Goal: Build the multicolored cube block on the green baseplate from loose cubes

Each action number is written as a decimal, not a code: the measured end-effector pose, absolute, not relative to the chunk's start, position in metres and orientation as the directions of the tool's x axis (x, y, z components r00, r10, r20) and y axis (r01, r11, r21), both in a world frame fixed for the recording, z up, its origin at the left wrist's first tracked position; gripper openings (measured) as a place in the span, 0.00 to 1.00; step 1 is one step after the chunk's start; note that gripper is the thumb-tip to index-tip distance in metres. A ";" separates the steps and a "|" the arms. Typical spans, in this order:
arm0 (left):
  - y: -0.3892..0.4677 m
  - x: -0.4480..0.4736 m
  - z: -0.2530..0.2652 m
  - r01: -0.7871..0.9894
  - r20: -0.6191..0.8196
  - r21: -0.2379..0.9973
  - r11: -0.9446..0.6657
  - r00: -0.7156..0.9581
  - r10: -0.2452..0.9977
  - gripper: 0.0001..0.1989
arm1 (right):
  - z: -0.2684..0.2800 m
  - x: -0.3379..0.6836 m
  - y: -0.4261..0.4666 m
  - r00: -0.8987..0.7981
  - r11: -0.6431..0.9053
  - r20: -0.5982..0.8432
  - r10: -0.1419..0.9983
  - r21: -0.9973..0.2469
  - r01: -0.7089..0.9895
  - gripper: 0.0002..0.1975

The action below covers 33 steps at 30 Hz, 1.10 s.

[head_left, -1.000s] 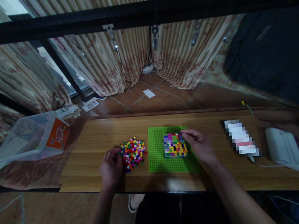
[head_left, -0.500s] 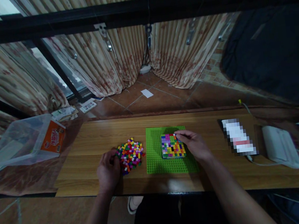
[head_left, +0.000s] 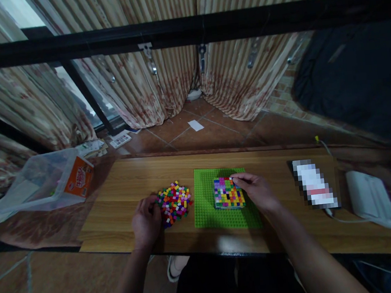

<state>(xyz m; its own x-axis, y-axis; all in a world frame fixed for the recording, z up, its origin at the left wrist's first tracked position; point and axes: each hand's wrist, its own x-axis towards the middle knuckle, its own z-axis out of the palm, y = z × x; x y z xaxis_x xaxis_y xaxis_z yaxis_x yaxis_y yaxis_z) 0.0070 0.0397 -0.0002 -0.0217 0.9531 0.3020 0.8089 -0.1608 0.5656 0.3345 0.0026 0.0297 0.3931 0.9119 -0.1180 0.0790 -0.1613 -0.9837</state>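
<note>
A square block of small multicoloured building bricks [head_left: 228, 193] sits on a green studded baseplate [head_left: 206, 217]. My right hand [head_left: 257, 189] reaches in from the right. Its thumb and forefinger are pinched at the block's far right corner, on a small brick there that the fingertips partly cover. To the left of the baseplate, a loose pile of small bricks [head_left: 176, 202] in many colours lies on the wooden table. At the pile's left edge rests my left hand [head_left: 146, 219], fingers curled together and touching the pile. Whatever is between those fingers is hidden.
A phone [head_left: 314, 183] with a blurred screen and a white box-shaped device [head_left: 370, 198], joined by a cable, lie on the table [head_left: 115, 183] to the right. A clear plastic bin [head_left: 52, 180] with an orange label stands left of the table. A black rail [head_left: 169, 33] crosses beyond.
The whole view has shifted slightly, so everything appears a little lower and further right. Both hands keep nearly the same places by the pile and the block.
</note>
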 end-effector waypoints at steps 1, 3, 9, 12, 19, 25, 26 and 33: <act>0.040 0.007 -0.001 0.810 0.308 0.563 -0.167 -0.018 0.951 0.10 | 0.030 0.335 0.002 0.392 -0.159 -0.115 0.913 -0.984 0.083 0.18; 0.040 0.006 -0.002 0.814 0.314 0.556 -0.172 -0.014 0.949 0.10 | 0.028 0.336 0.002 0.382 -0.156 -0.111 0.917 -0.984 0.089 0.18; 0.039 0.006 -0.002 0.821 0.305 0.546 -0.170 -0.006 0.952 0.10 | 0.024 0.336 -0.010 0.536 -0.089 -0.023 0.844 -0.991 0.098 0.20; 0.037 0.007 0.000 0.810 0.291 0.561 -0.168 -0.003 0.957 0.10 | 0.036 0.323 -0.022 0.633 -0.039 0.105 0.767 -0.977 0.210 0.16; 0.035 0.008 -0.003 0.793 0.300 0.584 -0.173 -0.013 0.954 0.10 | 0.063 0.243 -0.045 0.154 0.179 0.284 0.946 -0.858 0.481 0.09; 0.033 0.008 -0.004 0.780 0.318 0.592 -0.201 0.003 0.948 0.11 | 0.022 0.200 -0.040 -0.016 0.177 0.216 0.976 -0.754 0.633 0.10; 0.033 0.008 -0.003 0.779 0.320 0.593 -0.205 0.006 0.947 0.11 | 0.015 0.199 -0.038 -0.018 0.180 0.223 0.975 -0.732 0.657 0.10; 0.032 0.009 -0.001 0.779 0.302 0.599 -0.188 -0.002 0.953 0.11 | 0.003 0.201 -0.021 0.025 0.139 0.262 0.965 -0.588 0.797 0.12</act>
<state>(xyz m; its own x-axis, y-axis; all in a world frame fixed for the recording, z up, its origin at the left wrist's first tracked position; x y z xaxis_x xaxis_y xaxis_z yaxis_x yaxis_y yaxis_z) 0.0089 0.0318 -0.0012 -0.0021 0.9534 0.3017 0.7788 -0.1877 0.5986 0.2012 -0.0212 0.0031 0.0254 0.9647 0.2621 0.7966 0.1389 -0.5883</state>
